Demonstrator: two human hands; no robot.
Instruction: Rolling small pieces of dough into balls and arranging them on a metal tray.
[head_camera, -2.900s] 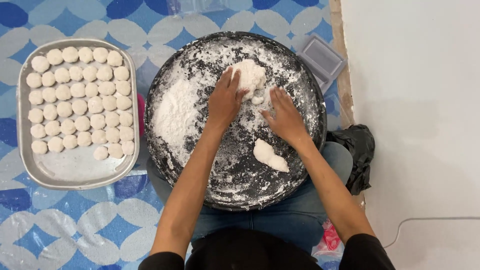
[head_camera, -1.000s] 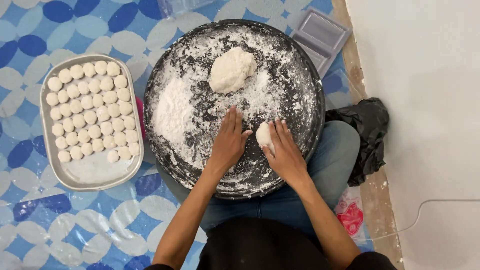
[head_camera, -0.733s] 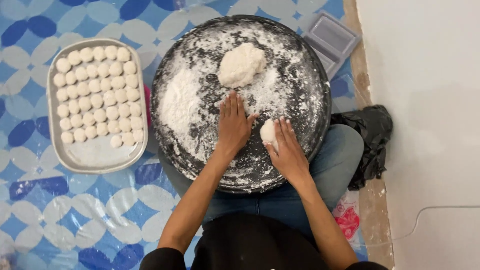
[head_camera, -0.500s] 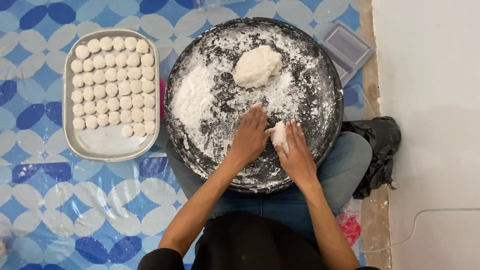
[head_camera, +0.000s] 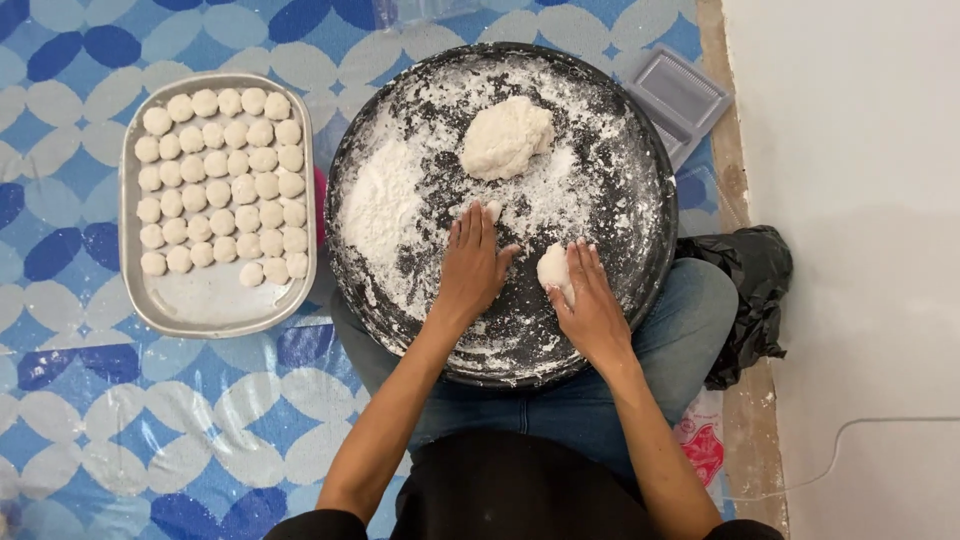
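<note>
Left hand (head_camera: 472, 262): flat, fingers spread, palm down on the floured round pan (head_camera: 640, 130), pinching nothing.
Right hand (head_camera: 590, 300): fingers together, cupping the small dough piece (head_camera: 553, 268) against the pan's floor.
Small dough piece: near the pan's front edge, just beside the left thumb.
Large dough lump (head_camera: 505, 135): further back in the pan, apart from both hands.
Flour pile (head_camera: 385, 200): left of the lump.
Tray (head_camera: 215, 300): left of the pan, rows of dough balls (head_camera: 220, 175), its near end bare.
Doing it well: probably roll with light, even pressure, keeping the piece floured so it rounds without sticking.

black round pan (head_camera: 640, 130) dusted white; pale cream dough lump (head_camera: 505, 137); blue-and-white patterned mat (head_camera: 120, 420); silver tray (head_camera: 215, 305); black bag (head_camera: 750, 290).
</note>
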